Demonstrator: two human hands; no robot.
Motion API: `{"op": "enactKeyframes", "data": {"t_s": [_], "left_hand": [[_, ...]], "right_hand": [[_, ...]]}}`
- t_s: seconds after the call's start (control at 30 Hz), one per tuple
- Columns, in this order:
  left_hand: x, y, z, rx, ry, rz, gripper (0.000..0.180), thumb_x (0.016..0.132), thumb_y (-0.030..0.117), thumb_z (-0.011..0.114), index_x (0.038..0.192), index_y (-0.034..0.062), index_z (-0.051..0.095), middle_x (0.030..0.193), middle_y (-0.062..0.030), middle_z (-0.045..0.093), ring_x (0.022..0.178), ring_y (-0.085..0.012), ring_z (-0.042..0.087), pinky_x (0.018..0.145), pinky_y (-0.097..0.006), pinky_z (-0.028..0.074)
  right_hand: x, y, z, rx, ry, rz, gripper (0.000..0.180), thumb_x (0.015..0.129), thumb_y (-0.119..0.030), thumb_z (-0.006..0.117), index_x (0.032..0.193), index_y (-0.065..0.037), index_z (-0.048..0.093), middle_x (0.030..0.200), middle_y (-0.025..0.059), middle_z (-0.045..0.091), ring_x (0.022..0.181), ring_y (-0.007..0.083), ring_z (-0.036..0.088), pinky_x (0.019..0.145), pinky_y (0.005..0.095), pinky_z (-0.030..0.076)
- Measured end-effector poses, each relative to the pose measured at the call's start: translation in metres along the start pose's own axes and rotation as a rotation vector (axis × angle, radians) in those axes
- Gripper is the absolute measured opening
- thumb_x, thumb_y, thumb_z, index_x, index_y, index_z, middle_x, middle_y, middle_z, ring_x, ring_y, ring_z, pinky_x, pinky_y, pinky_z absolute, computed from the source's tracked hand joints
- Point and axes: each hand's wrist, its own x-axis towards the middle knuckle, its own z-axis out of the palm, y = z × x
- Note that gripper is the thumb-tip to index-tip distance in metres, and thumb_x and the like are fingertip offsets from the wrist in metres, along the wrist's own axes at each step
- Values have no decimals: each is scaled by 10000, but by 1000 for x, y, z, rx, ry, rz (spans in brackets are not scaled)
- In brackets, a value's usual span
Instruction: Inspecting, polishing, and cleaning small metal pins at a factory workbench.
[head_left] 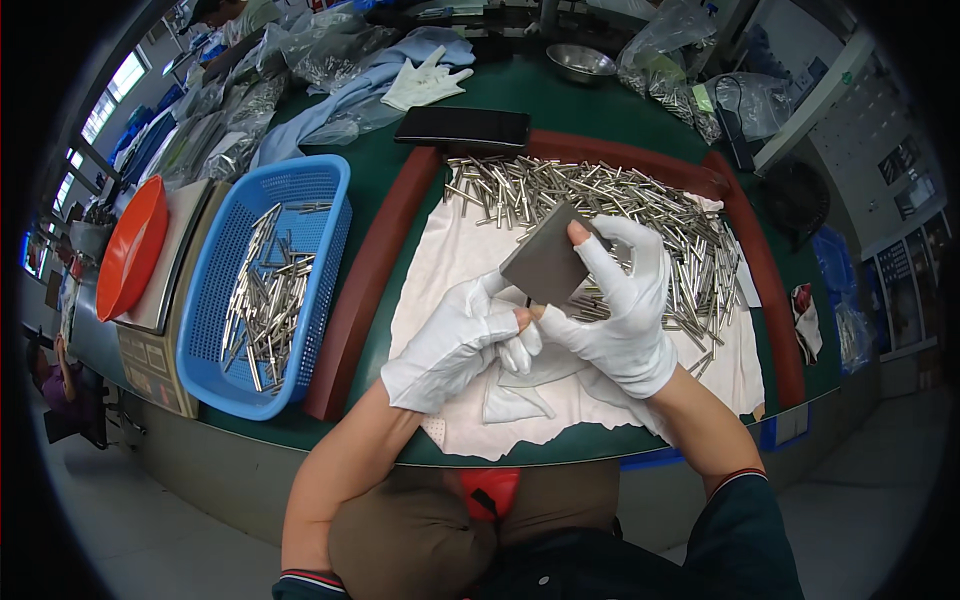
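A flat dark-grey plate point(545, 258) is grasped by the white-gloved right hand point(632, 325), its left corner nearest the white-gloved left hand point(450, 335), whose grip cannot be told.

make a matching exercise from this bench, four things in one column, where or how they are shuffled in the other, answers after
1. blue basket
2. orange-red bowl
3. grey plate
4. black flat device

A. held in the right hand
B. at the far left corner of the red-brown frame
C. contains loose metal pins
D. left of the basket

1-C, 2-D, 3-A, 4-B
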Motion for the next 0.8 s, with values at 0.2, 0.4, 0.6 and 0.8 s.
{"op": "enactKeyframes", "data": {"t_s": [0.2, 0.4, 0.6, 0.8], "left_hand": [[-7, 5, 6, 16, 45, 13, 770, 876, 144, 733, 1496, 9, 298, 726, -82, 653, 603, -162, 649, 571, -264, 512], [-5, 4, 7, 6, 35, 1, 783, 876, 141, 732, 1509, 28, 285, 716, -78, 644, 591, -167, 640, 570, -272, 513], [-7, 8, 11, 191, 48, -31, 698, 910, 104, 649, 1506, 29, 295, 750, -102, 657, 590, -143, 630, 578, -260, 513], [-7, 5, 16, 271, 61, -50, 639, 922, 56, 575, 1502, 34, 309, 758, -98, 651, 587, -112, 610, 571, -236, 497]], "right_hand": [[-3, 11, -10, 175, 128, 201, 741, 674, -159, 854, 1341, -53, 551, 1227, 125, 499, 1098, 255, 548, 911, 359, 480], [-3, 26, -11, 130, 197, 208, 756, 629, -130, 862, 1318, -28, 568, 1178, 122, 497, 1022, 250, 564, 853, 354, 497], [2, 29, -14, 99, 216, 197, 756, 619, -89, 864, 1314, -34, 572, 1174, 128, 506, 1019, 250, 564, 853, 353, 499], [-1, 29, -14, 132, 237, 222, 718, 645, -116, 851, 1307, -43, 582, 1170, 120, 525, 1053, 246, 562, 892, 345, 486]]}}
